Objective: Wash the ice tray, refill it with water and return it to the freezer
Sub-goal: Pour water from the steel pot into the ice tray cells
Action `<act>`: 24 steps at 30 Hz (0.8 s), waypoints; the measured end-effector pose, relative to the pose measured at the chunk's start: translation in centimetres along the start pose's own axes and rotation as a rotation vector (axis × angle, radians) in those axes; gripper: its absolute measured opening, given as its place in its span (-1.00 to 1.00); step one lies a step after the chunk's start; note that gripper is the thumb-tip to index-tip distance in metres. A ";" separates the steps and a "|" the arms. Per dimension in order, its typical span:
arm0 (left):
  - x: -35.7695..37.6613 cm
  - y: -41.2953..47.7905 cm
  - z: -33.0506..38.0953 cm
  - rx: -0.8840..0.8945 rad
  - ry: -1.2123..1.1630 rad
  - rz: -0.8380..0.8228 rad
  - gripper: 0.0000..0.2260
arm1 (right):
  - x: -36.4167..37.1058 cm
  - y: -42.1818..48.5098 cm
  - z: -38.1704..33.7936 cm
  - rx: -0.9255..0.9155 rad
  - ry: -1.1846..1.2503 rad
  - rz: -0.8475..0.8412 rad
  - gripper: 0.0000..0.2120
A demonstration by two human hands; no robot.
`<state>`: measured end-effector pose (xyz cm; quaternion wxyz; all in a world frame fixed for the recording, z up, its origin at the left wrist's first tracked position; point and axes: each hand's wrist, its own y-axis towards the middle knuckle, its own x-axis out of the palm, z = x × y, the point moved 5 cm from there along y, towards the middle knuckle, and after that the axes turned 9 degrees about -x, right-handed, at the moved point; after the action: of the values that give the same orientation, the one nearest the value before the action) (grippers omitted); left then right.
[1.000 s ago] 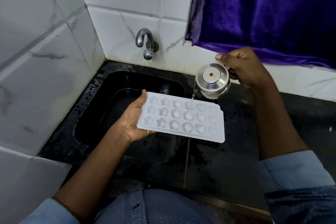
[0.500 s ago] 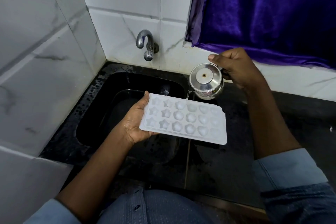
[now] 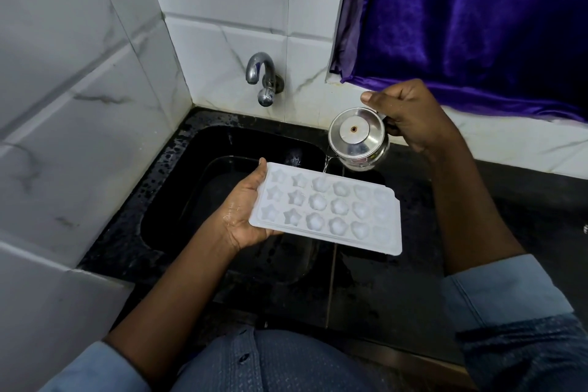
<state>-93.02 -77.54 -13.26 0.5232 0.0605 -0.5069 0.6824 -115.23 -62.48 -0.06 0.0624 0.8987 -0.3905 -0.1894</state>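
"What sort of place was it?"

"A home kitchen, and a small one. A black sink (image 3: pixel 191 175) was sunk into the left end of a dark stone table (image 3: pixel 397 280), and both were wet and speckled with drops."

"What else showed it?"

"A chrome tap (image 3: pixel 261 73) came out of the wall above the sink's back edge. White marble-veined tiles (image 3: pixel 222 9) covered the back and left walls and met at the table's back left corner. A purple satin curtain (image 3: pixel 477 16) hung over the table's back edge on the right. A steel kettle (image 3: pixel 356 137) and a white ice tray (image 3: pixel 327 210) were plain household ware."
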 end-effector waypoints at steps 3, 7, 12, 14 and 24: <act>0.0 -0.1 0.0 0.000 0.008 -0.006 -0.31 | 0.3 -0.3 0.0 0.005 -0.003 -0.009 -0.44; -0.1 -0.2 -0.1 0.003 0.004 -0.002 -0.31 | 0.7 -0.3 0.0 0.006 -0.009 -0.034 -0.50; 0.0 -0.2 -0.2 0.003 -0.005 0.002 -0.32 | 1.0 -0.3 -0.1 -0.008 0.001 -0.054 -0.41; 0.0 -0.1 -0.2 0.001 -0.003 -0.005 -0.31 | 1.1 -0.2 -0.2 -0.008 -0.002 -0.057 -0.39; 0.0 0.6 -0.7 -0.017 -0.008 -0.017 -0.30 | 1.4 0.3 -0.5 0.004 -0.026 -0.063 -0.40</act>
<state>-93.14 -76.94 -13.98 0.5274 0.0631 -0.5144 0.6732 -114.35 -63.72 0.03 0.0495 0.9082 -0.3630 -0.2022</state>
